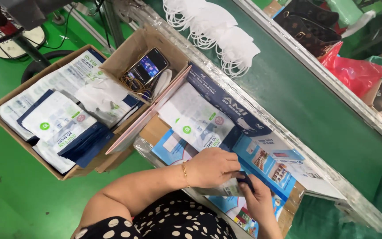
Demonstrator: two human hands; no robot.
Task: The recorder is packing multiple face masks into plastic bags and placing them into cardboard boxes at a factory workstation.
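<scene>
Here, I'm pinching a clear pouch [223, 188] between left hand [211, 166] and right hand [255, 194], both grips closed; white-and-blue packets [197, 119] lying just above.

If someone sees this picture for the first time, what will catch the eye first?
Probably the two hands at bottom centre: the left hand and right hand together hold a clear plastic pouch. Next, the pile of white face masks on the green conveyor belt at the top, and the cardboard box of packets on the left.
</scene>
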